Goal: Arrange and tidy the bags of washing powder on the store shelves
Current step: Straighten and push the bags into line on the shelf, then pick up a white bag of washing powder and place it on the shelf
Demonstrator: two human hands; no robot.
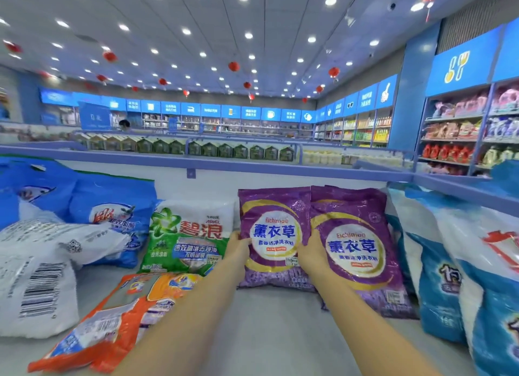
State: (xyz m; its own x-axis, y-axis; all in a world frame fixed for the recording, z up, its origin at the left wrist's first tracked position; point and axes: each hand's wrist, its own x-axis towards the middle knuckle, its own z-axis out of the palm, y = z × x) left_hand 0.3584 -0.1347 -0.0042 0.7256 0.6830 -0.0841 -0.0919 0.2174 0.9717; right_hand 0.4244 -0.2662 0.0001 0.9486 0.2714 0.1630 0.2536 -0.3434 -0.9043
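Bags of washing powder crowd the shelf [266, 333]. At the middle of the frame the left purple bag [273, 215] and the right purple bag [356, 252] stand upright, side by side and touching. My left hand [238, 248] grips the left purple bag by its left edge, and my right hand [311, 252] grasps its right edge. A green bag [185, 235] leans just left; an orange bag [112, 319] lies flat at lower left.

We see through one wide-angle camera worn on the head, facing forward and roughly level across the white shelf [280, 333] close beneath us. Our left hand [238, 249] and right hand [311, 252], holding the left purple bag [273, 207], sit near mid-frame. The ceiling [280, 16] and distant wall shelves [449, 140] curve across the top.
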